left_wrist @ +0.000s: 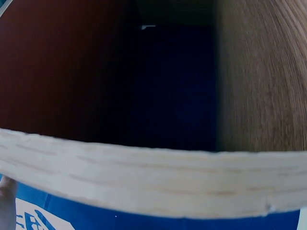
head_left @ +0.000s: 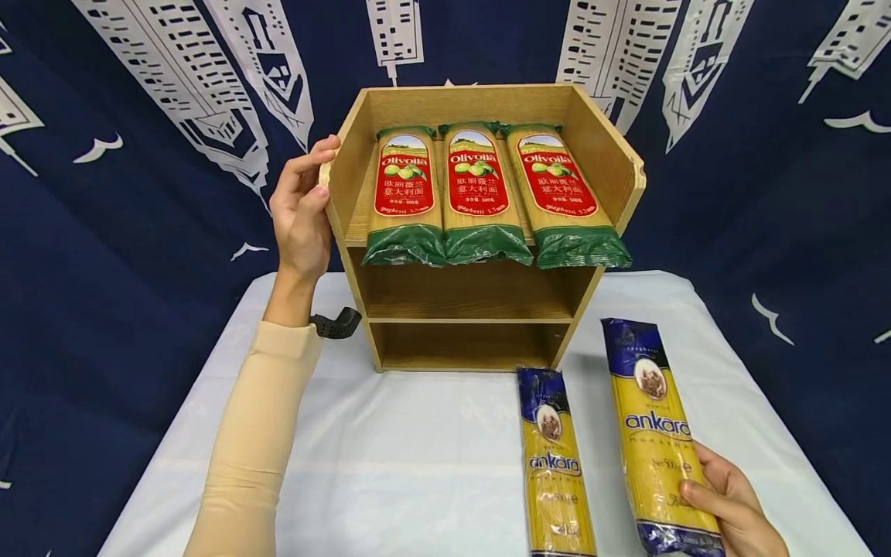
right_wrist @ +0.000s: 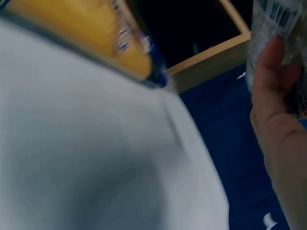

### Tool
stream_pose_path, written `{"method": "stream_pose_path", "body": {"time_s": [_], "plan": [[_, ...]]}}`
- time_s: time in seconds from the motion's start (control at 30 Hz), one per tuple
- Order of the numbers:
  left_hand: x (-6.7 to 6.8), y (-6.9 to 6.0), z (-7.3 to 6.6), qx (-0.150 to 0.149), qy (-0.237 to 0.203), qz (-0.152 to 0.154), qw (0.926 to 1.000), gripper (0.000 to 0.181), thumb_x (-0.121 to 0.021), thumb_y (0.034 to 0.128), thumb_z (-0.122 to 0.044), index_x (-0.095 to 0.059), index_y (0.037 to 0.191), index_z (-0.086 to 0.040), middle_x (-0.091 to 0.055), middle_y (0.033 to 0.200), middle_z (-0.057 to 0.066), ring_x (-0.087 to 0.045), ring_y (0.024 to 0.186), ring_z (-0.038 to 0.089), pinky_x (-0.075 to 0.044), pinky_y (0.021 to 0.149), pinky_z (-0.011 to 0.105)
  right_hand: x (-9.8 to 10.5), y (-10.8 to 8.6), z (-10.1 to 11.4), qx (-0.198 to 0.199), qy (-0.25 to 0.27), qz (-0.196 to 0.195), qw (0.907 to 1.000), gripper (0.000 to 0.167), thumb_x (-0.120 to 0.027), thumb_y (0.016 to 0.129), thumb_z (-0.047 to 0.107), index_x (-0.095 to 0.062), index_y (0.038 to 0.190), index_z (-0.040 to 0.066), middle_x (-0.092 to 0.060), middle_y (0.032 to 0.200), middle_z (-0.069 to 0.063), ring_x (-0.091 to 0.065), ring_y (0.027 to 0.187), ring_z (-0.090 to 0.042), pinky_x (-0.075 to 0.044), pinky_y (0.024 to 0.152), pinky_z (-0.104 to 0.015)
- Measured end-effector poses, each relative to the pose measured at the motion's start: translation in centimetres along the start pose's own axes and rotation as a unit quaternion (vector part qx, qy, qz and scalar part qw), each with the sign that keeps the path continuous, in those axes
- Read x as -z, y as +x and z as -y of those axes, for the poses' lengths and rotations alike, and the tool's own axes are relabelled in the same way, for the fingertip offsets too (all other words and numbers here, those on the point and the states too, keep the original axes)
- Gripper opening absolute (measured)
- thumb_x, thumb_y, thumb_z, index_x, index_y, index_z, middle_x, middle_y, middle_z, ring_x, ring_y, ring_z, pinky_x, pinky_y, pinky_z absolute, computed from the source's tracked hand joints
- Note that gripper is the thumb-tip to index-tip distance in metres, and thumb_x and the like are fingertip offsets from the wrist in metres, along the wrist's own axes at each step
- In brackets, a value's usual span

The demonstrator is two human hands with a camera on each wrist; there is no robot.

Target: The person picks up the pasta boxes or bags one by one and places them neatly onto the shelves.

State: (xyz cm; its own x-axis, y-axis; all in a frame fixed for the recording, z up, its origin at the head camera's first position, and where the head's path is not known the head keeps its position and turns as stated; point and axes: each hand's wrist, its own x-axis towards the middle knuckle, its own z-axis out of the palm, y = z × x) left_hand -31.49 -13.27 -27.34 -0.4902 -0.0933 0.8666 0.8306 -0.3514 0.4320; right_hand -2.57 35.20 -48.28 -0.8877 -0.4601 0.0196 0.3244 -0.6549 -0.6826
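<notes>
A small wooden shelf unit [head_left: 607, 166] stands at the back, tilted slightly in view. Its top tier carries three red-labelled Olivoila spaghetti packs, left [head_left: 405, 186], middle [head_left: 480, 186] and right [head_left: 560, 186], side by side with green ends forward. My left hand [head_left: 302, 220] grips the edge of the unit's left side panel, thumb in front. At the lower right, my right hand [head_left: 738, 499] holds a yellow and blue Ankara spaghetti pack [head_left: 650, 433] by its lower right side. The right wrist view shows the hand [right_wrist: 273, 103] against the pack's printed back [right_wrist: 261, 52].
A second Ankara spaghetti pack [head_left: 553, 472] lies on the white-covered table [head_left: 418, 464], in front of the unit. Two lower compartments [head_left: 469, 290] open toward me. Behind hangs a dark blue cloth [head_left: 731, 209] printed with white buildings. A black wrist device [head_left: 337, 323] sits beside the left sleeve.
</notes>
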Motion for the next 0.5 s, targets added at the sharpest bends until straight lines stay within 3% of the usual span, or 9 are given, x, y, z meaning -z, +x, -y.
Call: {"method": "stream_pose_path", "body": {"time_s": [0.23, 0.5], "plan": [[0.0, -0.1, 0.0, 0.000, 0.000, 0.000, 1.0000, 0.038, -0.047, 0.0819, -0.008, -0.068, 0.113, -0.001, -0.064, 0.132, 0.018, -0.047, 0.137, 0.034, -0.032, 0.117, 0.047, -1.9, -0.1, 0.3, 0.076, -0.067, 0.073, 0.9922, 0.058, -0.030, 0.101, -0.011, -0.038, 0.155, 0.007, -0.059, 0.134, -0.022, -0.065, 0.116, -0.035, -0.054, 0.093, -0.046], [-0.1, 0.0, 0.1, 0.003, 0.002, -0.002, 1.0000, 0.039, -0.047, 0.0816, -0.008, -0.067, 0.114, -0.001, -0.063, 0.132, 0.019, -0.047, 0.137, 0.034, -0.033, 0.117, 0.047, -4.2, 0.5, 0.0, 0.081, -0.092, 0.107, 0.9867, 0.058, -0.046, 0.101, 0.000, -0.032, 0.157, 0.003, -0.057, 0.135, -0.025, -0.065, 0.116, -0.036, -0.053, 0.094, -0.047]]}}
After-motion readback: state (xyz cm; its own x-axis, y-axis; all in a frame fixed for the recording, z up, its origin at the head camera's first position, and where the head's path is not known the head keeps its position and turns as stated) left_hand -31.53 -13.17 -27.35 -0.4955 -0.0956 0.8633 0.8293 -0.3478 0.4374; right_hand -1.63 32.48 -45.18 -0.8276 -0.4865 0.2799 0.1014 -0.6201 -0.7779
